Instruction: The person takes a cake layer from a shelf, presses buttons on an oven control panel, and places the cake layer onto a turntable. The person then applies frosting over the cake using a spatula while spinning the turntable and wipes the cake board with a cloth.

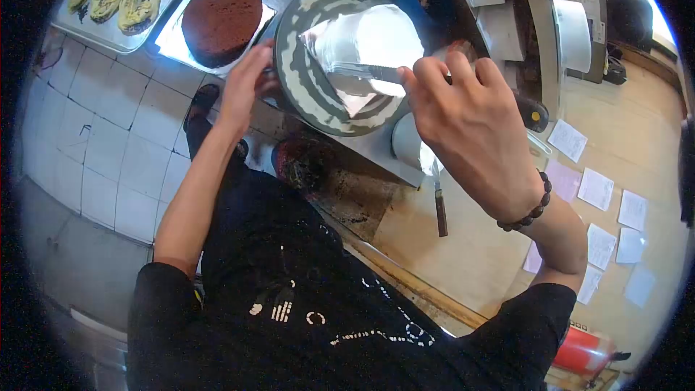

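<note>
1. Clamping the handle of a metal spatula (356,70), the curled fingers of the right hand (467,119) are closing together from above; the thumb is lying mostly out of sight.
2. Curving beside the turntable (289,47), the fingers of the left hand (245,90) are reaching its rim (their tips are blurring there, so I cannot tell whether they are gripping or apart).
3. Ahead of the right knuckles, the spatula's blade is crossing the near side of a white round cake (391,35); glare is washing out its edges, and I cannot tell whether the blade is touching it.
4. That cake is sitting on a shiny board (351,103) on the turntable, the board's far side being hidden.
5. Below the right hand, a white container (408,140) is showing partly, and a dark-handled knife (441,211) is sticking out of it.
6. Beyond the left hand, a brown round cake (222,20) is resting on a white board (172,41), beside a tray (124,48) of yellowish pieces that the view is cutting off.
</note>
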### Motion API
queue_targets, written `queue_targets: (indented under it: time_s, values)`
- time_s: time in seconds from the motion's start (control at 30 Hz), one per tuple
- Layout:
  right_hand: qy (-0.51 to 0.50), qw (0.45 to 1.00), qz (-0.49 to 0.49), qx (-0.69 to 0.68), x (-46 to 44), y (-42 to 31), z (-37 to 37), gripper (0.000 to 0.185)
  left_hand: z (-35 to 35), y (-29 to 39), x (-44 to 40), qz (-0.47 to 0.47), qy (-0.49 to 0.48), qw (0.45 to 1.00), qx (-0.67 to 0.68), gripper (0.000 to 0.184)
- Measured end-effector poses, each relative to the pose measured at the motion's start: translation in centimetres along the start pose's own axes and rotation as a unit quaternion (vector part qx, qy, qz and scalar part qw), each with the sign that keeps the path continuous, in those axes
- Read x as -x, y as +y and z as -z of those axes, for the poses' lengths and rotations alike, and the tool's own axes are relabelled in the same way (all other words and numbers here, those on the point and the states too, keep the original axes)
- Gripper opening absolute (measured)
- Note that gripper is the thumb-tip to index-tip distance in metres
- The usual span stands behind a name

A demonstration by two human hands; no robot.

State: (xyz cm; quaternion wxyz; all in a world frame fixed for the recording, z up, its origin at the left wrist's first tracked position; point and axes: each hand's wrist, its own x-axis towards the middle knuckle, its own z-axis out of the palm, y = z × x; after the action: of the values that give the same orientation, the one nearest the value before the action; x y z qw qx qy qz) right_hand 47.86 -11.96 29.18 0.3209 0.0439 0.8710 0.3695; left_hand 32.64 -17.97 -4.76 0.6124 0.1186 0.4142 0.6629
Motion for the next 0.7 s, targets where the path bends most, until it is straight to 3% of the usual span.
queue_targets:
  time_s: [0.07,0.17,0.3,0.37,0.43,0.53,0.6,0.67,0.7]
  values:
    - [0.000,1.000,0.000,-0.001,0.1,0.0,0.0,0.034,0.1,-2.8,0.7,0.065,-0.021,0.995,-0.069,0.058]
    - [-0.005,1.000,-0.001,-0.004,0.1,0.0,0.0,0.034,-1.4,-2.7,3.3,0.151,-0.171,0.962,-0.150,0.060]
    - [-0.005,1.000,-0.001,-0.005,0.2,-0.1,0.0,0.034,-1.1,-3.2,3.4,0.090,-0.219,0.955,-0.181,0.055]
    - [-0.002,1.000,0.001,-0.005,0.2,-0.1,0.0,0.034,-0.2,-1.0,1.9,0.104,-0.183,0.952,-0.222,0.049]
    - [0.002,1.000,0.004,-0.004,0.2,-0.1,0.0,0.035,0.0,0.1,0.9,0.038,-0.142,0.985,-0.095,0.049]
    - [-0.011,1.000,0.001,-0.009,0.2,-0.2,0.3,0.035,-0.2,-0.1,0.3,0.008,-0.003,0.999,0.048,0.051]
    - [-0.005,1.000,0.003,-0.008,0.2,-0.2,0.3,0.035,-1.6,-0.9,1.3,0.007,0.021,0.998,0.052,0.056]
    - [-0.006,1.000,0.005,-0.008,0.2,-0.1,0.3,0.035,-1.2,-3.3,2.6,0.096,0.013,0.994,-0.048,0.055]
    - [-0.009,1.000,0.005,-0.008,0.1,-0.1,0.4,0.035,-1.3,-3.4,3.3,0.101,-0.060,0.989,-0.091,0.055]
